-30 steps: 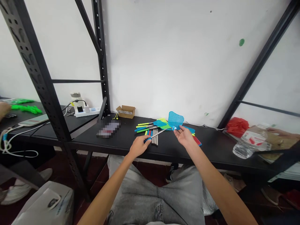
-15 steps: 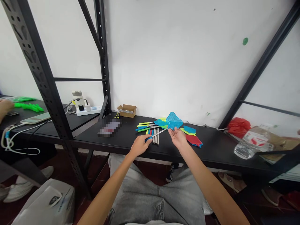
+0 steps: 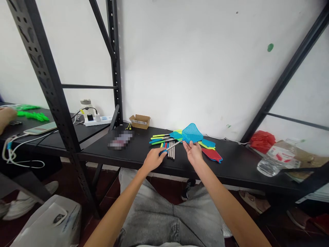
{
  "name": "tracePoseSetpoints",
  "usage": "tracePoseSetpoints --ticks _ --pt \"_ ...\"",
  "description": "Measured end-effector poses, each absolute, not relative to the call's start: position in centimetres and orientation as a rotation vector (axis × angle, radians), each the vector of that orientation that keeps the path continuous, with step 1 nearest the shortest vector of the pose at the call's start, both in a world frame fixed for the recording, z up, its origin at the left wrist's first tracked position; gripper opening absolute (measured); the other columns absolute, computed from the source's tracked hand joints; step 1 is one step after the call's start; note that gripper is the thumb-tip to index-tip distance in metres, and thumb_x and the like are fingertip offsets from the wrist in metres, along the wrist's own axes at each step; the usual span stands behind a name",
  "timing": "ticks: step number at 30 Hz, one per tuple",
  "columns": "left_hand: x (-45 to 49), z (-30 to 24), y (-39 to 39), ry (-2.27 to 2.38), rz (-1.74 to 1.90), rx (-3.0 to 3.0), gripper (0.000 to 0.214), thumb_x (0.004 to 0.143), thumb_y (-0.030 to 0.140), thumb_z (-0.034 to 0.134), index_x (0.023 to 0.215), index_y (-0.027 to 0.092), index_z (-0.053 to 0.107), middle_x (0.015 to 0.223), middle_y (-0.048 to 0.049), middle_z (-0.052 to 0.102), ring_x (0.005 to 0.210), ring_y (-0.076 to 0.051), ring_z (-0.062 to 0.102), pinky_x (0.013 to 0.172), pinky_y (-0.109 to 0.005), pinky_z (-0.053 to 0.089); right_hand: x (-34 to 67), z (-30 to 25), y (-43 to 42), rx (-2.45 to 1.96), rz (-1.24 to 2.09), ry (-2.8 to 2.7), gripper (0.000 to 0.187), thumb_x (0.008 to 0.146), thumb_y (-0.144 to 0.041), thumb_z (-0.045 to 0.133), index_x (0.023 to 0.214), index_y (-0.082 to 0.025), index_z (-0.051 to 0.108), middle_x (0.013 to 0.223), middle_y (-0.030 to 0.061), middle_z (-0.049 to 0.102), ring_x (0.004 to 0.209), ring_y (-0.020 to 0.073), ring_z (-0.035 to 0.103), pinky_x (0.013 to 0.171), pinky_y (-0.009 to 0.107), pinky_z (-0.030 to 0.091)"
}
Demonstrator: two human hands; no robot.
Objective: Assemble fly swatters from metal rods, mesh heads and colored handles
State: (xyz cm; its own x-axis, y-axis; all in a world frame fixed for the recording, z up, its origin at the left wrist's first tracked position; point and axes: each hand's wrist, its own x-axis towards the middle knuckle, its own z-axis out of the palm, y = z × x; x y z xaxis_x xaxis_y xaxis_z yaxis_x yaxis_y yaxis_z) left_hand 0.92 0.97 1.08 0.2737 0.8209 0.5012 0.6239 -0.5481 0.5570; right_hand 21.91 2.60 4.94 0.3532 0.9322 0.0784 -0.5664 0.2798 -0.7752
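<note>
A blue fly swatter (image 3: 192,133) is held up slantwise over the table, its mesh head towards the wall. My left hand (image 3: 154,159) is closed round its blue handle. My right hand (image 3: 193,151) grips it where the metal rod meets the head, thumb and fingers at the joint. Beneath the rod lies a row of loose metal rods (image 3: 171,151) with coloured grips. Behind the hands, several fly swatters (image 3: 164,138) with yellow, blue and green handles are piled. To the right of my right hand are loose swatter heads, among them a red swatter head (image 3: 211,154) and a blue swatter head (image 3: 208,142).
A small open cardboard box (image 3: 139,122) stands by the wall. Left of the hands lies a blurred-out item (image 3: 120,140). At the right are a large plastic bottle (image 3: 277,157) and a red plastic bag (image 3: 262,140). Another person's hand (image 3: 7,116) shows at far left, past a metal post (image 3: 48,79).
The swatter's head has turned, so its mesh faces me more broadly. My right hand has shifted slightly at the joint; my left hand keeps its hold on the handle.
</note>
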Motion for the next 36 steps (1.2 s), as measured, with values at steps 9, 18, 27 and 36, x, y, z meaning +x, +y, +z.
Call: tracePoseSetpoints --ticks 9,18,27,36 --pt "0.9 0.8 1.4 1.289 1.196 2.257 0.038 0.093 0.039 0.047 0.118 0.023 0.071 0.113 -0.0036 0.073 0.104 -0.024 0.066 0.093 -0.029 0.046 23.7 5.0 2.9 -0.884 0.993 -1.000 0.020 0.088 -0.015 0.060 0.092 -0.022 0.042 0.081 0.0051 0.074 0.080 0.0201 0.074 0.072 0.029 0.062" --pt "0.8 1.1 1.4 1.255 1.172 2.235 0.038 0.094 0.038 0.045 0.118 0.024 0.071 0.111 -0.0038 0.074 0.101 -0.023 0.067 0.092 -0.029 0.047 23.3 5.7 2.3 -0.962 1.071 -0.967 0.027 0.085 -0.009 0.063 0.089 -0.022 0.040 0.077 0.0064 0.074 0.075 0.0209 0.074 0.065 0.028 0.062" --pt "0.8 1.1 1.4 1.288 1.132 2.297 0.037 0.094 0.038 0.046 0.117 0.024 0.070 0.116 -0.0042 0.072 0.106 -0.023 0.065 0.090 -0.028 0.047 23.4 4.9 1.5 -0.965 1.147 -0.936 0.023 0.086 -0.014 0.065 0.079 -0.020 0.044 0.085 0.0113 0.075 0.076 0.0204 0.074 0.068 0.028 0.061" --pt "0.4 2.2 1.2 1.583 1.094 2.345 0.030 0.094 0.034 0.047 0.120 0.028 0.060 0.103 -0.0034 0.071 0.097 -0.023 0.065 0.078 -0.028 0.045 25.4 1.0 0.9 -1.117 1.041 -1.164 0.034 0.083 -0.040 0.068 0.104 -0.014 0.060 0.086 0.0117 0.075 0.064 0.0171 0.071 0.060 0.026 0.057"
